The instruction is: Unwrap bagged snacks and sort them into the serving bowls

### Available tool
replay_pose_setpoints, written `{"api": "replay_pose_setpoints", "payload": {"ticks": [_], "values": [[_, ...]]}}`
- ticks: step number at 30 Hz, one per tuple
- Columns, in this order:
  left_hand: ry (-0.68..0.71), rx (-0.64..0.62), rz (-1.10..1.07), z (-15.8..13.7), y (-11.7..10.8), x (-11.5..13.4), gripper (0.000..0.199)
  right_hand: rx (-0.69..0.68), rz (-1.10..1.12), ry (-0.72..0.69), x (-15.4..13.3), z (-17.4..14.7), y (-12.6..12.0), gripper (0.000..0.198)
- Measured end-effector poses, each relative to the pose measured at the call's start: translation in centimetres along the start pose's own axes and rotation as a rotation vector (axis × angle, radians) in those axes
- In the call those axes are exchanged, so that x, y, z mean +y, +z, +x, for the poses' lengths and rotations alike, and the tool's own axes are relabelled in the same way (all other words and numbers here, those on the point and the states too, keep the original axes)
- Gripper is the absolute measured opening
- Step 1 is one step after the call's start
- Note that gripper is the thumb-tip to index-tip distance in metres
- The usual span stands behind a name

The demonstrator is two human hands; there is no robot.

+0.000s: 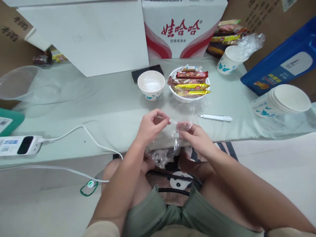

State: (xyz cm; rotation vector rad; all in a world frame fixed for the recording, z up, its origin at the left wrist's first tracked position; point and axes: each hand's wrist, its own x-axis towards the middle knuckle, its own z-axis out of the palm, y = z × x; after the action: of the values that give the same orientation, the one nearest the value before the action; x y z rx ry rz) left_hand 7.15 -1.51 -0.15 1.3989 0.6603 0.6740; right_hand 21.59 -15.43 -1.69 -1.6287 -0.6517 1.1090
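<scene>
Over the table's front edge, a clear plastic bag point(175, 144) hangs down between my two hands, its lower part above my lap. My left hand point(153, 126) pinches the bag's upper edge between thumb and fingers. On the other side, my right hand point(196, 136) grips the bag, the film running over its fingertips. Beyond the hands stand a paper cup point(151, 93) with clear plastic inside and a white bowl point(189, 98) of wrapped snack bars point(192, 87). A white utility knife point(216, 117) lies right of my right hand.
Stacked paper cups point(264, 107) lie tilted at right, near a blue jug point(278, 62). Another cup point(228, 62) holds crumpled plastic. A white box point(182, 29) and a dark phone point(138, 75) are behind. At left are a clear plastic bowl point(19, 82), a white device point(22, 145) and its cable point(93, 138).
</scene>
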Motion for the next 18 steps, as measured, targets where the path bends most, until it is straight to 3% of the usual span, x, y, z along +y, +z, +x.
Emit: {"api": "replay_pose_setpoints", "payload": {"ticks": [3, 6, 10, 12, 15, 18], "values": [[0.046, 0.022, -0.024, -0.1, -0.3, 0.3, 0.028, 0.115, -0.076, -0.032, -0.1, 1.1, -0.4, 0.021], [0.054, 0.041, -0.063, -0.3, -0.6, 0.5, 0.032, 0.189, 0.067, -0.065, -0.1, 1.7, -1.0, 0.021], [0.049, 0.027, -0.098, -0.4, -0.7, 0.3, 0.034, 0.049, 0.144, -0.134, -0.3, 1.1, -0.6, 0.04], [0.054, 0.006, -0.121, -0.5, -0.8, 0.1, 0.034, 0.028, 0.057, -0.161, -0.5, 0.7, -0.3, 0.032], [-0.01, -0.116, -0.169, -0.6, -1.3, 0.0, 0.047, 0.092, -0.022, -0.259, -0.6, 0.6, -0.3, 0.029], [-0.181, -0.304, -0.107, -0.7, -1.9, 0.1, 0.057, 0.159, -0.067, -0.371, -0.6, 0.7, -0.7, 0.028]]}}
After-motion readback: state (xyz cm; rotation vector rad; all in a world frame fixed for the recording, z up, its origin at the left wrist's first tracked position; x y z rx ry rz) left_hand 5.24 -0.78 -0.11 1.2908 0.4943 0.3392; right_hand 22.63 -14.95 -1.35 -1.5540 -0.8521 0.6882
